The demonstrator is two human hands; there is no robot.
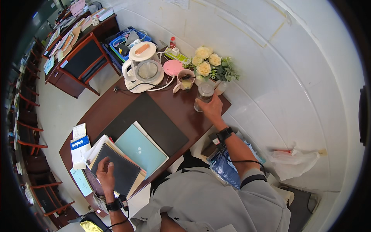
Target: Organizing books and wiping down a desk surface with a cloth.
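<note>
At the right end of the desk, my right hand [212, 108] is wrapped around a clear glass jar [205, 90] with a pale lid. A mug [187, 79] with dark contents stands just left of the jar, beside artificial cream flowers [204, 62]. My left hand [106, 173] is over a dark-covered notebook [124, 171], fingers loosely bent and holding nothing. Whether it touches the cover I cannot tell. The notebook lies on a stack of papers, and a light blue folder [140, 148] overlaps the black desk mat [162, 124] beside it.
A glass electric kettle [145, 65] sits on its base at the back, near a pink round device [173, 67] and a green power strip [176, 55]. Notepads [80, 149] lie at the left edge. A chair [85, 62] stands beyond; the wall [261, 78] borders the right side.
</note>
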